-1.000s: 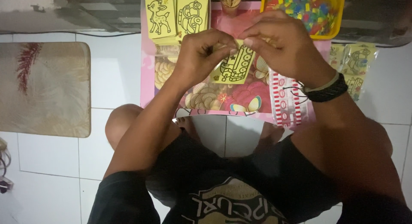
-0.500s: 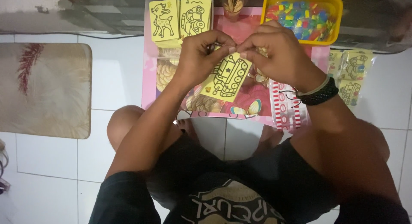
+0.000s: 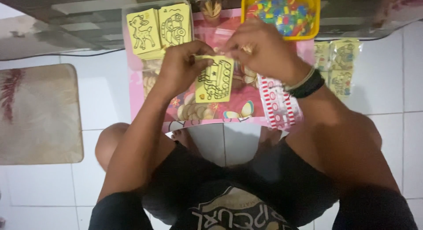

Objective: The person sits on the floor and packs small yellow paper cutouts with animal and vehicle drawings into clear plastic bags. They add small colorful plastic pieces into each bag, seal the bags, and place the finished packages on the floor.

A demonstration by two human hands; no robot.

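Both hands grip one yellow picture card (image 3: pixel 214 79) above the pink tray (image 3: pixel 134 86): the left hand (image 3: pixel 178 67) pinches its upper left edge, the right hand (image 3: pixel 264 51) works at its top corner. Compared with half a second ago, the card hangs straighter, less tilted. Two more yellow cards (image 3: pixel 159 29) lie beside a yellow bowl of beads (image 3: pixel 282 11).

Card (image 3: pixel 216 80): yellow, black line drawing. Mat (image 3: pixel 240 107): pink, butterfly and flower print. Tray (image 3: pixel 282 0): yellow, multicoloured pieces. Wristband (image 3: pixel 308 85): black. Rug (image 3: pixel 37 115): beige, red feather motif.
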